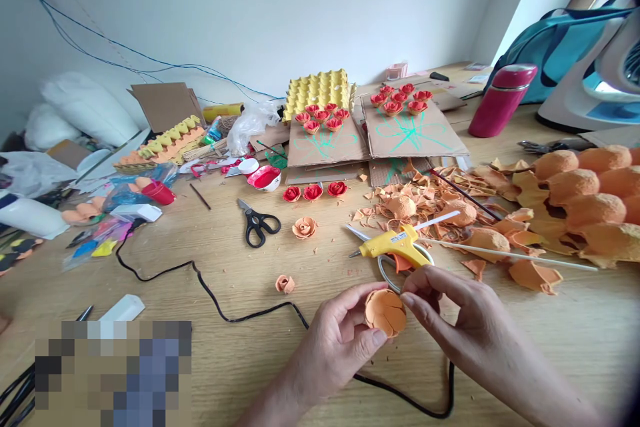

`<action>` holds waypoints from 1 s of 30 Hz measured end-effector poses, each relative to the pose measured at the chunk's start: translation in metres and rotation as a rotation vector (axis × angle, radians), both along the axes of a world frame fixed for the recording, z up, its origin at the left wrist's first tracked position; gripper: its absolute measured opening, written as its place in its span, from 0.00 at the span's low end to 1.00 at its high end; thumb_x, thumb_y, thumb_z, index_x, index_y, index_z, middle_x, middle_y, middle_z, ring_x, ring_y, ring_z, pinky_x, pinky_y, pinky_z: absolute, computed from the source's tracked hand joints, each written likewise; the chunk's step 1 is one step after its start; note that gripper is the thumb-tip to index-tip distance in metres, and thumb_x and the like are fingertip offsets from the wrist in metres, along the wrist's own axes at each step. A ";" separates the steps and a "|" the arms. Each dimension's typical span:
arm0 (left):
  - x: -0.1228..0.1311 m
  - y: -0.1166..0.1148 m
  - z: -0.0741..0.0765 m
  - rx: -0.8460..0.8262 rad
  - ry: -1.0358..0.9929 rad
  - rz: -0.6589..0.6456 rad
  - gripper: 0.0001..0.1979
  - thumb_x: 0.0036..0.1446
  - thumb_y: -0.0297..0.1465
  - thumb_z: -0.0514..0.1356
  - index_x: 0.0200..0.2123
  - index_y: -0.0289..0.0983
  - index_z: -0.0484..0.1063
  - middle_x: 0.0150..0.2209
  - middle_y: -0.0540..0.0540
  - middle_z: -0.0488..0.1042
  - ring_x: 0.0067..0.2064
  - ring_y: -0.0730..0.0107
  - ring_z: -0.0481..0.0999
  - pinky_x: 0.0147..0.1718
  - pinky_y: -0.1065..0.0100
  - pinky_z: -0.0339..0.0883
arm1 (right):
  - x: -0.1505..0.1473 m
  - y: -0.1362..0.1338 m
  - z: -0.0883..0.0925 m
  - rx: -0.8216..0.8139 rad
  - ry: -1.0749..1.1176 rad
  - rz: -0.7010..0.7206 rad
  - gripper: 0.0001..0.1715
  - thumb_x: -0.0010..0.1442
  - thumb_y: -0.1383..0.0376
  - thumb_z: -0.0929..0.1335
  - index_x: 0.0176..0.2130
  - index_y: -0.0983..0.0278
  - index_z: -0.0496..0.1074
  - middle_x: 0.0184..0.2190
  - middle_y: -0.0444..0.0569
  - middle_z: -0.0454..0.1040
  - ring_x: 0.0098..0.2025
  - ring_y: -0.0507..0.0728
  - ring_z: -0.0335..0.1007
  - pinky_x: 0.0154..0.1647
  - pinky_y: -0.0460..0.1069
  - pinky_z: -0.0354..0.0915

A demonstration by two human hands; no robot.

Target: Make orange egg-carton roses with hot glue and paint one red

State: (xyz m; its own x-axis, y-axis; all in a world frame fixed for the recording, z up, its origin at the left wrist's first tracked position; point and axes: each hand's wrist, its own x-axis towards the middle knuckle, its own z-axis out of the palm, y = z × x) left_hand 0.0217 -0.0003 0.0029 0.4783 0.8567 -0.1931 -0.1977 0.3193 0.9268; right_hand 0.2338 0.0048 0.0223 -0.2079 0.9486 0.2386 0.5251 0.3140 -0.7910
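In the head view, a white bowl [273, 187] is holding red paint [264, 177], just left of three red roses [313, 193]. A pixelated block [115, 373] is hiding the near left, and the right edge is cutting off an orange egg carton [575, 183]. Near the middle, the left hand [340, 333] is pinching an orange petalled cup [385, 313]. The right hand [447, 300] is bending its thumb and fingers at the cup's right rim; whether it is gripping, I cannot tell.
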 end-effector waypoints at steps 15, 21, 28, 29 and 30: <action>0.007 -0.003 0.001 0.014 0.292 0.174 0.16 0.63 0.40 0.63 0.44 0.32 0.81 0.29 0.48 0.73 0.30 0.71 0.74 0.21 0.76 0.75 | -0.006 -0.006 -0.009 0.047 -0.095 0.104 0.13 0.70 0.64 0.67 0.33 0.57 0.76 0.27 0.43 0.78 0.29 0.54 0.75 0.31 0.47 0.70; 0.006 -0.004 0.001 0.046 0.344 0.165 0.12 0.60 0.34 0.63 0.41 0.33 0.82 0.32 0.48 0.73 0.29 0.73 0.74 0.21 0.76 0.76 | -0.005 -0.003 -0.006 0.090 -0.076 0.092 0.13 0.68 0.64 0.68 0.31 0.57 0.76 0.24 0.43 0.77 0.26 0.54 0.75 0.27 0.47 0.70; 0.007 -0.005 -0.001 0.137 0.406 0.123 0.10 0.59 0.27 0.59 0.38 0.35 0.82 0.35 0.49 0.71 0.25 0.78 0.71 0.18 0.79 0.72 | -0.007 -0.006 -0.007 0.075 -0.075 0.117 0.12 0.70 0.62 0.68 0.34 0.57 0.76 0.27 0.43 0.79 0.28 0.54 0.76 0.31 0.47 0.71; 0.007 -0.005 -0.001 0.141 0.420 0.121 0.10 0.58 0.26 0.58 0.39 0.36 0.80 0.33 0.50 0.71 0.23 0.80 0.70 0.17 0.80 0.70 | -0.008 -0.007 -0.008 0.071 -0.076 0.128 0.11 0.70 0.62 0.68 0.34 0.57 0.76 0.27 0.44 0.79 0.29 0.54 0.76 0.31 0.47 0.71; 0.007 -0.006 0.000 0.141 0.435 0.123 0.10 0.58 0.25 0.58 0.40 0.36 0.79 0.32 0.52 0.72 0.22 0.80 0.69 0.16 0.81 0.67 | -0.008 -0.007 -0.008 0.069 -0.080 0.137 0.11 0.70 0.63 0.67 0.34 0.57 0.76 0.28 0.44 0.79 0.28 0.55 0.76 0.31 0.48 0.71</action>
